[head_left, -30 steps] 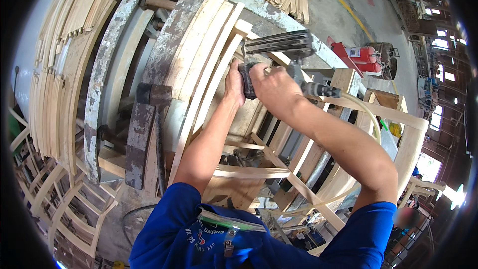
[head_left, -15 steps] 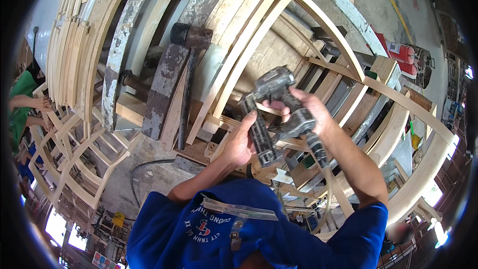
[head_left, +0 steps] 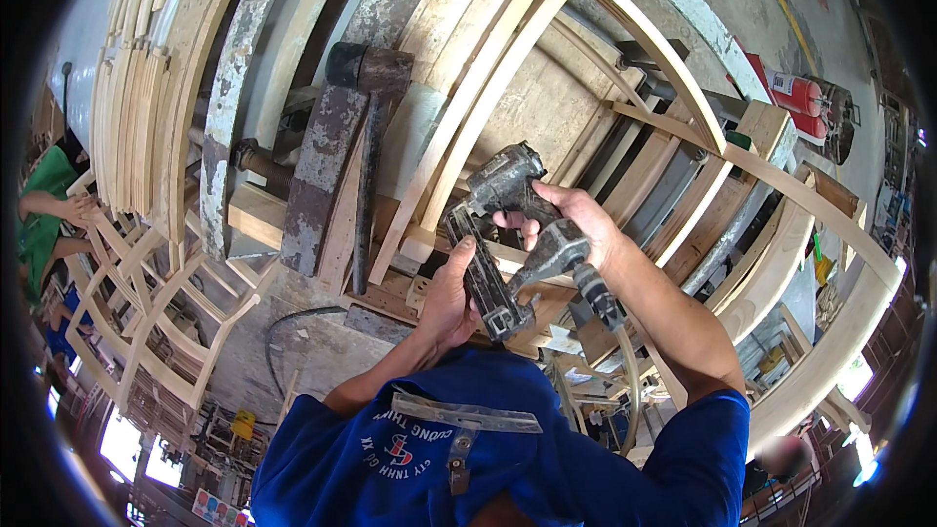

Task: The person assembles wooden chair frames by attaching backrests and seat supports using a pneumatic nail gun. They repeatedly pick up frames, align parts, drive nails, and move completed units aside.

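Both my hands hold a grey and black pneumatic nail gun (head_left: 512, 183) with an air hose (head_left: 632, 381) fixed to its handle end. My right hand (head_left: 583, 224) wraps round the handle, fingers curled through the gap. My left hand (head_left: 450, 298) grips the long magazine from the side, thumb lying on top of it. Beyond and beneath the tool lies a pale wooden chair frame (head_left: 498, 78) with curved legs, set on a metal-barred bench. Left of the frame a mallet (head_left: 376, 73) with a dark handle rests on a rusty metal block (head_left: 330, 176).
Thin wooden strips (head_left: 137, 127) are stacked at the far left. Below them stand assembled chair frames (head_left: 146, 303), with a person in green (head_left: 49, 185) beside them. Red fire extinguishers (head_left: 800, 98) stand on the floor at right. A large curved wooden part (head_left: 830, 351) lies at lower right.
The nail gun, in both hands, has shifted left, slightly down and closer to my body. Each hand keeps its hold.
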The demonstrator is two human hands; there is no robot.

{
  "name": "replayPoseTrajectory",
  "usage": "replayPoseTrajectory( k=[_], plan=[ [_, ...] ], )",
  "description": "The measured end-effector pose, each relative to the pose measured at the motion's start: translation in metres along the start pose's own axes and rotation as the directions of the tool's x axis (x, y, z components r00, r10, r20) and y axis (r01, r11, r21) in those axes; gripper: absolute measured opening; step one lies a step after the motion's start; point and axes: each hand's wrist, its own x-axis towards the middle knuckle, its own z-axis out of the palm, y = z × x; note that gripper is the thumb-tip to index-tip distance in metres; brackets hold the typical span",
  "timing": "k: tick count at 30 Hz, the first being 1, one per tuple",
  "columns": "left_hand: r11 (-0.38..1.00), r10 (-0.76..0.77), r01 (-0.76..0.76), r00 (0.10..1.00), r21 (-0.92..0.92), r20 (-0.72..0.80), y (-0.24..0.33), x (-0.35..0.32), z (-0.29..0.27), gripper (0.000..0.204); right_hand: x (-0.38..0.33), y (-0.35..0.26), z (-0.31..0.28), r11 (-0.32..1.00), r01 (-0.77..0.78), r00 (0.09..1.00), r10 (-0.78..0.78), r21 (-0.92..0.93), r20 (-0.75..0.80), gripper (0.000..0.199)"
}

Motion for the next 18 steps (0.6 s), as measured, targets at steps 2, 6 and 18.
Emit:
replayPoseTrajectory(
  k=[2, 6, 18],
  plan=[
    [1.0, 0.006, -0.006, 0.999, -0.009, -0.037, -0.001, -0.007, 0.01, 0.045, -0.005, 0.004, 0.002, 1.0, 0.007, 1.0, -0.007, -0.001, 0.005, 0.041],
    [0.999, 0.012, -0.01, 0.999, -0.041, 0.041, 0.004, -0.017, 0.022, 0.041, -0.015, 0.008, 0.011, 1.0, 0.015, 1.0, -0.015, -0.009, 0.017, 0.041],
    [0.748, 0.203, -0.199, 0.977, 0.633, 0.067, 0.019, 0.029, 0.068, 0.037, -0.029, -0.041, 0.001, 0.402, -0.141, 0.899, -0.331, -0.905, -0.287, 0.067]
  ],
)
